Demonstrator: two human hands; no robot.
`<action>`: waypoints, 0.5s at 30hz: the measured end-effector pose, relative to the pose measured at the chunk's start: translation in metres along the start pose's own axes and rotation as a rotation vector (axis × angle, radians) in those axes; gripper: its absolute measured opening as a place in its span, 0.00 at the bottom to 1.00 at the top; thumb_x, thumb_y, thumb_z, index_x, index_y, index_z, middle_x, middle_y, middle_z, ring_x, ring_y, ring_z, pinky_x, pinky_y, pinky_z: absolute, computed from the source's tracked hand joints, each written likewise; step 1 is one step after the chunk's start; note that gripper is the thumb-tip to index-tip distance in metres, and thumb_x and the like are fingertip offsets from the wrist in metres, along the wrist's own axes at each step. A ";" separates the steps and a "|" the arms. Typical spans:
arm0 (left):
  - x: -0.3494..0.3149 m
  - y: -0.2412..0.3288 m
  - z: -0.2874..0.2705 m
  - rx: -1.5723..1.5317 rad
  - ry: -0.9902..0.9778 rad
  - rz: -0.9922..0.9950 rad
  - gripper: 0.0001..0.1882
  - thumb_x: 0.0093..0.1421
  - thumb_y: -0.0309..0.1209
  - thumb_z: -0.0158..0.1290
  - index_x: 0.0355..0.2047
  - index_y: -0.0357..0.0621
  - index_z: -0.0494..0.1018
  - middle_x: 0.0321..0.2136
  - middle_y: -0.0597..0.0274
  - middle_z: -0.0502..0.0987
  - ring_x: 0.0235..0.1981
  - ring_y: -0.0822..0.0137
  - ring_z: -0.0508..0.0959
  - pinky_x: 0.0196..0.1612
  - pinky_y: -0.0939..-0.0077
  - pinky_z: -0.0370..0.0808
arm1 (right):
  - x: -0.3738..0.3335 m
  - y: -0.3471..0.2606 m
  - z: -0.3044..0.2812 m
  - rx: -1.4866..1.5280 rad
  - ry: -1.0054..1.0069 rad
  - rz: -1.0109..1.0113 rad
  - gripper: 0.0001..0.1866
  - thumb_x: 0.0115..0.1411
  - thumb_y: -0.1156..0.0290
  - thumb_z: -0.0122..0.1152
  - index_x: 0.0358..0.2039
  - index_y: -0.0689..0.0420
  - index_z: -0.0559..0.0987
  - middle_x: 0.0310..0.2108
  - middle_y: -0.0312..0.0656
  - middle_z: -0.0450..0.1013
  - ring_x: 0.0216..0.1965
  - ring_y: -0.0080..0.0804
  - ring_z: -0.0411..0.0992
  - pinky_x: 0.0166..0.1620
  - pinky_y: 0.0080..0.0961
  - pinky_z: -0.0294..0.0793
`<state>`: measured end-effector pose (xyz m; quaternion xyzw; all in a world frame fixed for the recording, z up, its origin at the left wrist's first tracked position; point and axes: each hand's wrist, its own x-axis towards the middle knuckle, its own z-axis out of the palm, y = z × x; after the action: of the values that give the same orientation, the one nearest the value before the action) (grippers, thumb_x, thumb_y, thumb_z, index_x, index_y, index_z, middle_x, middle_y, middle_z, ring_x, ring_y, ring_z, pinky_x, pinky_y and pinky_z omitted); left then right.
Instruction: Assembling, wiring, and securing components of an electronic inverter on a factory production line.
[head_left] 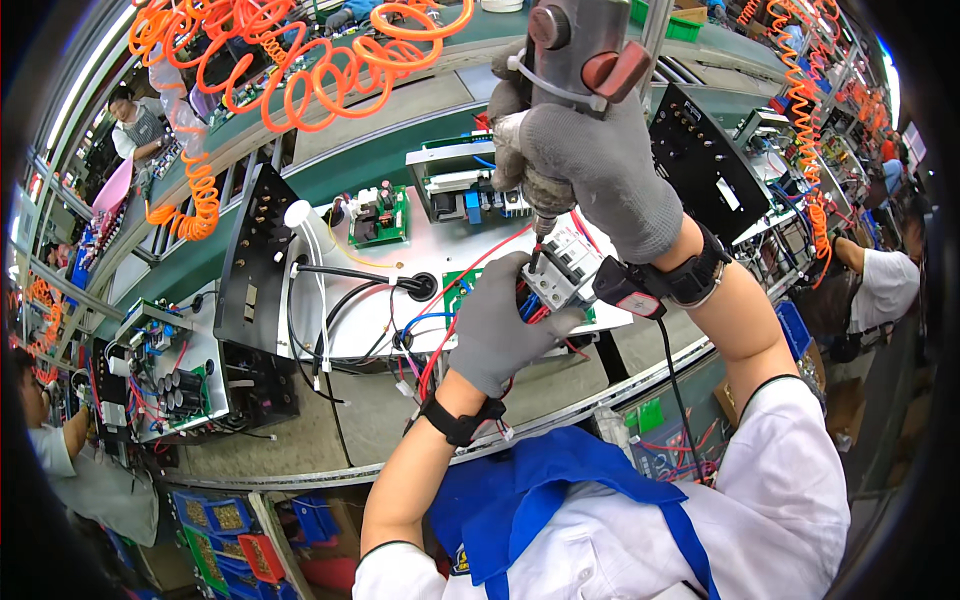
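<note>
A white circuit breaker point(560, 268) sat just right of the centre of the frame, on the white chassis plate point(400, 250) of an open unit. The left hand point(497, 325), in a grey glove, was closed around the lower left side of the breaker and steadied it, with the thumb lying along its lower edge. The right hand point(600, 165), also gloved, was wrapped tightly around the grey body of a pneumatic screwdriver point(575, 55) that came down from the upper middle of the frame. Its bit point(537, 250) stood upright, with the tip touching the top of the breaker.

The work seemed to be in the middle. Red wires point(470, 275) and blue wires already ran to the breaker and around it, and a green circuit board point(378, 217) with its parts stood on the plate at upper left of the hands. I could not tell if the screw under the bit was tight already, or how many screws were left.

Further out, a black panel point(250, 265) stood at the left of the plate, and another black panel point(705, 160) at the right. Orange coiled air hoses point(300, 60) hung across the upper left. A second unit with black capacitors point(180, 390) waited at the left edge, where other people worked.
</note>
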<state>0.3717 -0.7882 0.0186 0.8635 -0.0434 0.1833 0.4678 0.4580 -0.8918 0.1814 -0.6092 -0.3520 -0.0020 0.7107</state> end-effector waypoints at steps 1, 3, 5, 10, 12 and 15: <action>0.000 0.001 0.000 0.005 -0.012 -0.016 0.39 0.42 0.40 0.72 0.51 0.32 0.71 0.40 0.53 0.80 0.42 0.63 0.81 0.50 0.70 0.77 | 0.000 0.001 0.002 0.007 0.015 -0.001 0.07 0.53 0.73 0.63 0.30 0.64 0.77 0.20 0.39 0.75 0.21 0.24 0.77 0.25 0.22 0.76; 0.002 0.001 0.001 -0.017 -0.005 -0.040 0.37 0.42 0.40 0.72 0.49 0.33 0.73 0.40 0.53 0.80 0.42 0.63 0.81 0.49 0.70 0.77 | 0.002 0.003 0.004 0.006 0.023 0.002 0.07 0.53 0.73 0.63 0.30 0.64 0.77 0.19 0.39 0.75 0.20 0.24 0.76 0.24 0.23 0.76; 0.004 0.001 0.002 -0.028 -0.005 -0.043 0.36 0.42 0.41 0.72 0.47 0.33 0.74 0.39 0.54 0.80 0.41 0.63 0.81 0.48 0.70 0.77 | 0.004 0.004 0.003 -0.033 -0.011 0.032 0.07 0.53 0.73 0.63 0.29 0.64 0.77 0.19 0.40 0.75 0.20 0.24 0.76 0.24 0.23 0.76; 0.003 0.000 0.002 0.013 0.003 -0.021 0.36 0.42 0.47 0.73 0.47 0.40 0.74 0.38 0.55 0.79 0.39 0.60 0.81 0.43 0.69 0.78 | 0.006 0.004 0.001 -0.060 -0.060 0.005 0.07 0.52 0.73 0.62 0.29 0.64 0.77 0.18 0.40 0.75 0.19 0.24 0.76 0.23 0.23 0.75; 0.003 0.000 0.002 0.009 0.004 -0.043 0.34 0.42 0.43 0.72 0.45 0.35 0.75 0.37 0.55 0.80 0.39 0.62 0.81 0.45 0.70 0.77 | 0.006 0.003 0.002 -0.060 -0.049 -0.043 0.07 0.52 0.73 0.62 0.29 0.64 0.77 0.18 0.40 0.75 0.18 0.24 0.76 0.23 0.23 0.75; 0.003 0.000 0.003 0.026 0.003 -0.032 0.34 0.42 0.44 0.72 0.45 0.36 0.75 0.37 0.54 0.80 0.39 0.62 0.81 0.45 0.70 0.77 | 0.006 0.002 0.002 -0.055 -0.036 0.004 0.08 0.52 0.72 0.63 0.28 0.64 0.77 0.18 0.41 0.75 0.18 0.24 0.76 0.22 0.23 0.74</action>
<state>0.3756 -0.7899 0.0184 0.8698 -0.0266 0.1775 0.4596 0.4620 -0.8871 0.1825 -0.6293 -0.3630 0.0007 0.6872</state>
